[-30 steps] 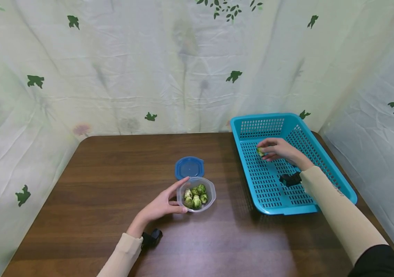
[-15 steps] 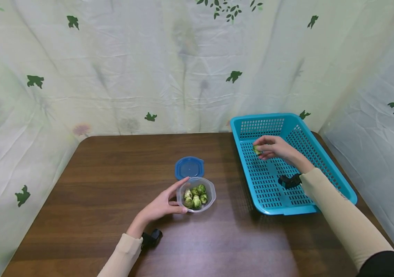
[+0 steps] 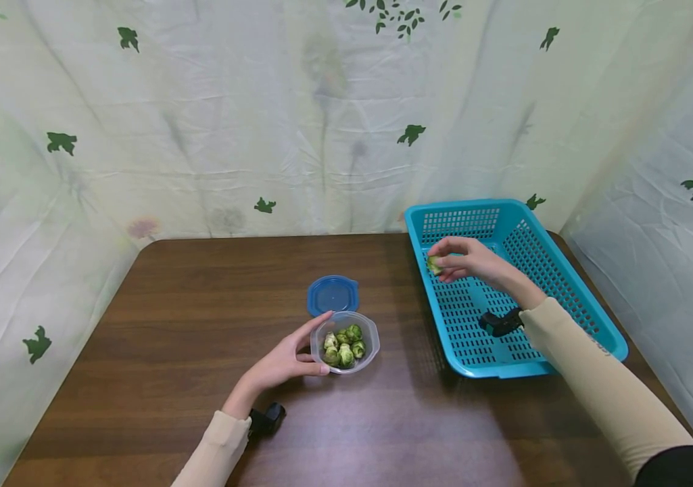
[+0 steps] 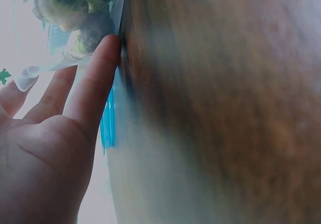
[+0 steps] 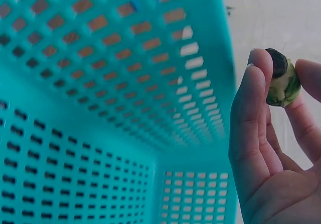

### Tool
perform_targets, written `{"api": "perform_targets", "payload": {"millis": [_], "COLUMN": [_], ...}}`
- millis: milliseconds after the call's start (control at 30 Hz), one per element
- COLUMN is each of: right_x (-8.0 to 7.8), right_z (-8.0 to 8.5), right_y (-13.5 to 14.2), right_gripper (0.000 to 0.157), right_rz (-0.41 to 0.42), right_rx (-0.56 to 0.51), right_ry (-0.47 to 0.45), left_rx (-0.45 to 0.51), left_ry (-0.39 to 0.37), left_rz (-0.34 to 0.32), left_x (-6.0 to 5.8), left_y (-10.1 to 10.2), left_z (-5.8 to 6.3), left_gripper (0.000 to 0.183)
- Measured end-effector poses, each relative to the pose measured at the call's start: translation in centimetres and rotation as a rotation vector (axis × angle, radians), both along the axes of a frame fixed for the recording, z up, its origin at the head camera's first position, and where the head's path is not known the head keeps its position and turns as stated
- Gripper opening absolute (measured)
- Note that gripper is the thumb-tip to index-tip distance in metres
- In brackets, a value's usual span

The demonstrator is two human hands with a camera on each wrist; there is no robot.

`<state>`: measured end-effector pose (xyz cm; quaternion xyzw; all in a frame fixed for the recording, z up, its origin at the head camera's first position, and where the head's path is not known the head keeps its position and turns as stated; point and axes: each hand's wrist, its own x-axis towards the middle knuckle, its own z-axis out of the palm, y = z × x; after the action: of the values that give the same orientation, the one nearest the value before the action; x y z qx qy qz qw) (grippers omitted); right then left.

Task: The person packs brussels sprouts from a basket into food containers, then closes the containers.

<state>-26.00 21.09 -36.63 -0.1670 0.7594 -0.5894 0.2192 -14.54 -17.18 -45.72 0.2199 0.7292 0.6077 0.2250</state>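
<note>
A clear plastic container [image 3: 372, 358] with several Brussels sprouts [image 3: 345, 355] in it stands on the brown table. My left hand [image 3: 282, 362] grips it from its left side, thumb at the near wall and fingers at the far rim. In the left wrist view, fingers [image 4: 95, 86] lie against the container's wall. Over the left part of the blue basket [image 3: 474, 368], my right hand [image 3: 474, 262] pinches one Brussels sprout [image 5: 284, 83] between thumb and fingertips. The right wrist view shows this sprout level with the basket's rim, apart from its wall.
Just behind the container lies a blue lid [image 3: 332, 295] on the table [image 3: 218, 304]. The basket, with slotted floor and walls, takes up the table's right side. A pale leaf-patterned cloth [image 3: 297, 122] hangs behind and at both sides.
My right hand has moved left across the basket with the sprout in its fingers, toward the basket's left wall. The left hand and the container have stayed where they were.
</note>
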Motion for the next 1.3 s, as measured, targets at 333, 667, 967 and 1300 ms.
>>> {"api": "perform_targets", "payload": {"millis": [333, 667, 967, 1300], "right_x": [1.2, 2.5, 3.5, 4.3], "right_z": [1.1, 1.7, 2.3, 1.7], "right_y": [-2.5, -5.3, -7.5, -9.8], "right_gripper": [0.03, 0.025, 0.03, 0.023], "right_rz": [0.077, 0.189, 0.255, 0.334], "right_rx": [0.006, 0.015, 0.004, 0.033], "right_ry": [-0.003, -0.009, -0.017, -0.016], "left_rx": [0.01, 0.013, 0.007, -0.002], "left_ry": [0.008, -0.011, -0.016, -0.007], "left_rz": [-0.004, -0.004, 0.002, 0.001], "left_x": [-0.1, 0.1, 0.0, 0.0], "left_y": [0.0, 0.1, 0.2, 0.2], "left_z": [-0.1, -0.1, 0.0, -0.1], "left_gripper": [0.091, 0.09, 0.091, 0.09]}}
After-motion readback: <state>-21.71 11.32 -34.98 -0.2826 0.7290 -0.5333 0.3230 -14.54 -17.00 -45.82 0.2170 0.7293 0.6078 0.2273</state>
